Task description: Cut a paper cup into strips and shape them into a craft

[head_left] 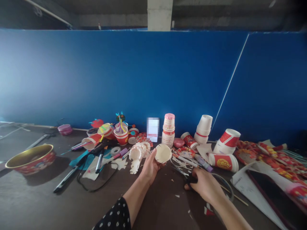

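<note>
My left hand [151, 168] grips a round cream paper piece [163, 154], fingers behind it and thumb at its left edge. Several short slits run in from the rim of this piece. To the right, my right hand [205, 182] is closed around the dark handles of a pair of scissors [184, 173]. The scissor blades point up and left toward the paper piece, apart from it. Small paper scraps [177, 195] lie on the dark table below the hands. Left of my left hand sit cut white paper shapes [136, 156] with scalloped edges.
A stack of paper cups [168, 138] stands behind the hands, beside a propped phone [153, 129]. More cups [223, 162] lie at right, near a dark phone [271, 195] on paper sheets. A gold-rimmed bowl [31, 163], pens [69, 177] and decorated cups [121, 135] are at left.
</note>
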Motion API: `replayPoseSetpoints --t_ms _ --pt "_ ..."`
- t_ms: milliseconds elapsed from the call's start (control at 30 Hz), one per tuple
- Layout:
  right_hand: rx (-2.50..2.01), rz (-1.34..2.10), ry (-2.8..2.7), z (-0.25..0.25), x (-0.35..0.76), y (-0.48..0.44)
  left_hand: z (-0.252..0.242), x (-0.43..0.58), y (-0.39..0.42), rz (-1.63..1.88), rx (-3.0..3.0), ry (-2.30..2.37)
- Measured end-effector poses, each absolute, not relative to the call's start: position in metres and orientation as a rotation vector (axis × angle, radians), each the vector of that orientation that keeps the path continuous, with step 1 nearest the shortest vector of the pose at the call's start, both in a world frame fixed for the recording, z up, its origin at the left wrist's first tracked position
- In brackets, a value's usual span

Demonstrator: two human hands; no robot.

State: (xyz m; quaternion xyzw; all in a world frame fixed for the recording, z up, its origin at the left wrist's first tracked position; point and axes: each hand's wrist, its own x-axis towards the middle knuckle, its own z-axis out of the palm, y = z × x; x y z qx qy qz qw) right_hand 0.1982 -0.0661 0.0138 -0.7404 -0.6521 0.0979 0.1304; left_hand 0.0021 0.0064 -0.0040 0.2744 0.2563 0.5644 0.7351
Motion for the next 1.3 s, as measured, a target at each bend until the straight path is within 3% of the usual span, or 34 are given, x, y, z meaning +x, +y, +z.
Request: replayPoseSetpoints --t_ms 1300 --pt "-2.089 0.379 -1.924 0.0147 0.2008 -0.0663 0.0003 0.0026 -0.001 1.324 0.891 0.705"
